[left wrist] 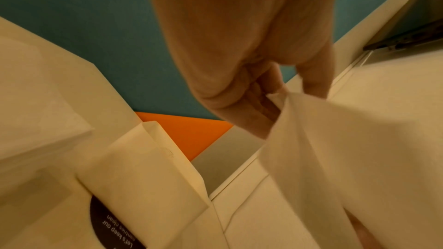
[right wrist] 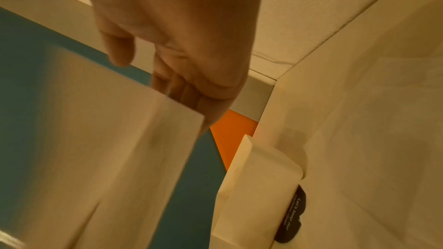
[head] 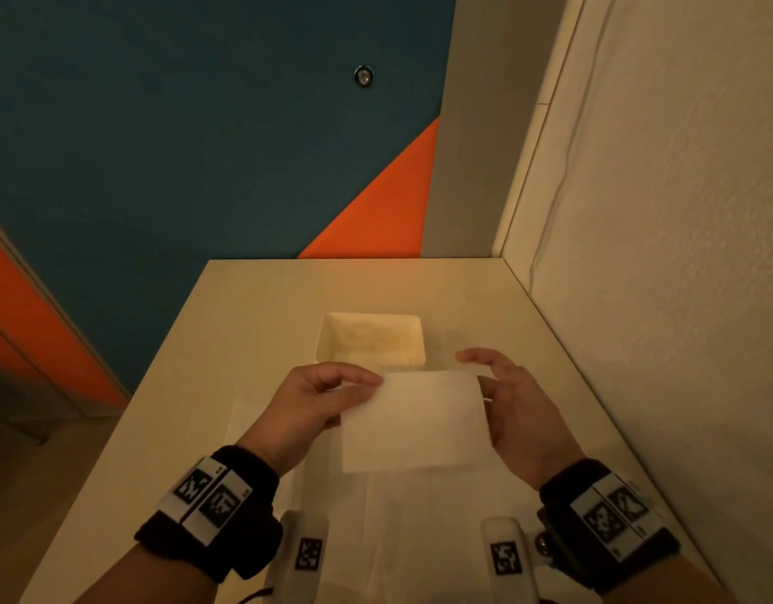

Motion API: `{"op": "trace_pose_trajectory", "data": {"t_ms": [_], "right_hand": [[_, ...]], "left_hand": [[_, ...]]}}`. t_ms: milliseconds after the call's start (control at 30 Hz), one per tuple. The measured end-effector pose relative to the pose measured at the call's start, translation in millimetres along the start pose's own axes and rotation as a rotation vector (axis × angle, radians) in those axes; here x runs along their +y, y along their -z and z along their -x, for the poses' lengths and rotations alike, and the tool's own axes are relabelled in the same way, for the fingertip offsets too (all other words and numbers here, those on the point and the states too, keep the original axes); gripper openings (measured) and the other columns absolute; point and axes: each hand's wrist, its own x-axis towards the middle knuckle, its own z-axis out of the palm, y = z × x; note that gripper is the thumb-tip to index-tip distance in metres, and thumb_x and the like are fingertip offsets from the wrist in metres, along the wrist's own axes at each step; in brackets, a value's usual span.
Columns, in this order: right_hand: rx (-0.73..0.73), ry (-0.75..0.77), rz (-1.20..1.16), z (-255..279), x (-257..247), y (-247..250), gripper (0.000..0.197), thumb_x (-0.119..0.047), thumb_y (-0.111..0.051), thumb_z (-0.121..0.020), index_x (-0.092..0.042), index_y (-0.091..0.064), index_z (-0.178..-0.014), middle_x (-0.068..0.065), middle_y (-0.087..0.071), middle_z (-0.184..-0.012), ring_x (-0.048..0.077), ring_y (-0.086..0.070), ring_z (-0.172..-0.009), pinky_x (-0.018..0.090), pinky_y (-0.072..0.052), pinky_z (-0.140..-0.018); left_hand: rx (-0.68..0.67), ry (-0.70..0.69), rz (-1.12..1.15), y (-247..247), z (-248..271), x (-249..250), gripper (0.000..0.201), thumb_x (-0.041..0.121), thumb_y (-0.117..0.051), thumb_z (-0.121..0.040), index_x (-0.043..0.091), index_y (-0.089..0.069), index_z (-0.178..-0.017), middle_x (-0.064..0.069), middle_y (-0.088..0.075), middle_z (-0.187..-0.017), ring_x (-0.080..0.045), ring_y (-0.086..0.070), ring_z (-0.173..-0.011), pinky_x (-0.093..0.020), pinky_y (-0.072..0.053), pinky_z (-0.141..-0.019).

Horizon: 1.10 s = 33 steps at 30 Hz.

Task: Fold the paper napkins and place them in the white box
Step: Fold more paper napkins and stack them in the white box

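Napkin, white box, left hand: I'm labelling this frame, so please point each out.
napkin [head: 413, 422], head view, middle of the held sheet.
white box [head: 328, 342], head view, its left wall.
left hand [head: 315, 401], head view, back of the hand.

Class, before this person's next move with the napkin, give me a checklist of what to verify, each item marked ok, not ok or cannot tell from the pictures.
1. Left hand grips the napkin at its left edge: ok.
2. Right hand holds the napkin's right edge: ok; the fingers are behind the sheet and the thumb is lifted off it.
3. Napkin is lifted off the table: ok.
4. Napkin fully folded to fit the box: cannot tell.
5. Box is open, straight ahead beyond the napkin: ok.
6. Room left in the box: cannot tell; its contents are unclear.
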Motion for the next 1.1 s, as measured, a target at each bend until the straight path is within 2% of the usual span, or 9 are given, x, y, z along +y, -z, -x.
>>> {"op": "trace_pose_trajectory", "data": {"t_ms": [100, 233, 433, 567, 633, 767, 867, 1000, 1100], "right_hand": [[0.018, 0.07, 0.246, -3, 5, 1, 0.046, 0.002, -0.056, -0.087, -0.033, -0.052, -0.116, 0.009, -0.071, -0.085, 0.019, -0.066, -0.073, 0.032, -0.052, -0.06], [0.006, 0.154, 0.501, -4, 8, 1, 0.057, 0.008, -0.062, -0.082, -0.037, -0.051, -0.115, 0.011, -0.071, -0.079, 0.02, -0.066, -0.07, 0.029, -0.054, -0.061], [-0.216, 0.186, 0.622, -8, 11, -7, 0.06, 0.007, -0.064, -0.081, -0.041, -0.052, -0.115, 0.023, -0.065, -0.084, 0.034, -0.065, -0.073, 0.041, -0.055, -0.071], [-0.216, 0.228, 0.66, -13, 18, -10, 0.055, -0.002, -0.067, -0.08, -0.039, -0.052, -0.117, 0.023, -0.055, -0.071, 0.022, -0.05, -0.063, 0.034, -0.044, -0.063], [-0.169, 0.231, 0.652, -15, 23, -9, 0.047, -0.01, -0.069, -0.081, -0.039, -0.053, -0.114, 0.021, -0.054, -0.073, 0.022, -0.048, -0.063, 0.033, -0.043, -0.062], [0.014, 0.149, 0.739, -22, 41, 8, 0.03, -0.015, -0.067, -0.086, -0.029, -0.055, -0.11, -0.003, -0.061, -0.084, 0.008, -0.057, -0.071, 0.016, -0.046, -0.065], [0.063, 0.026, 0.976, -26, 64, 30, 0.033, -0.019, -0.069, -0.084, -0.029, -0.053, -0.111, -0.007, -0.058, -0.099, 0.012, -0.057, -0.091, 0.021, -0.048, -0.08], [-0.066, -0.159, 1.284, -22, 97, 48, 0.058, -0.031, -0.071, -0.082, -0.026, -0.044, -0.133, -0.006, -0.045, -0.133, 0.012, -0.043, -0.12, 0.023, -0.035, -0.101], [-0.169, -0.258, 1.45, -18, 113, 49, 0.092, -0.048, -0.075, -0.072, -0.028, -0.026, -0.147, -0.008, -0.022, -0.152, 0.017, -0.026, -0.137, 0.036, -0.025, -0.113]], "left_hand": [[0.002, -0.023, -0.1, 0, 1, -7, 0.02, 0.008, -0.075, -0.067, 0.021, -0.077, -0.082, -0.012, -0.069, -0.094, -0.025, -0.058, -0.082, -0.038, -0.048, -0.079], [-0.121, 0.002, -0.184, -1, 5, 0, 0.025, -0.003, -0.066, -0.081, 0.019, -0.077, -0.084, 0.003, -0.073, -0.093, -0.012, -0.065, -0.082, -0.018, -0.051, -0.066], [-0.318, 0.054, -0.386, -8, 5, 4, 0.025, -0.001, -0.064, -0.084, 0.018, -0.075, -0.095, 0.009, -0.074, -0.098, -0.005, -0.066, -0.084, -0.021, -0.052, -0.076], [-0.368, 0.03, -0.464, -9, 5, -4, 0.029, 0.001, -0.068, -0.083, 0.027, -0.076, -0.093, 0.001, -0.072, -0.106, -0.029, -0.066, -0.096, -0.033, -0.054, -0.089], [-0.293, 0.027, -0.455, -4, 6, -8, 0.031, 0.001, -0.068, -0.081, 0.03, -0.076, -0.09, 0.004, -0.072, -0.105, -0.024, -0.067, -0.093, -0.032, -0.054, -0.087], [0.054, 0.051, -0.3, 17, 15, -17, 0.029, -0.001, -0.07, -0.079, 0.026, -0.077, -0.089, 0.006, -0.071, -0.106, -0.021, -0.068, -0.09, -0.031, -0.057, -0.075], [0.282, 0.065, -0.337, 44, 22, -30, 0.026, 0.002, -0.07, -0.08, 0.023, -0.074, -0.093, 0.003, -0.066, -0.109, -0.022, -0.065, -0.09, -0.034, -0.055, -0.071], [0.444, 0.136, -0.449, 72, 29, -52, 0.025, 0.002, -0.07, -0.079, 0.024, -0.07, -0.092, -0.007, -0.064, -0.107, -0.026, -0.062, -0.088, -0.041, -0.054, -0.077], [0.486, 0.189, -0.584, 82, 35, -63, 0.025, 0.003, -0.071, -0.08, 0.022, -0.068, -0.097, -0.009, -0.062, -0.106, -0.028, -0.059, -0.087, -0.035, -0.048, -0.076]]}}
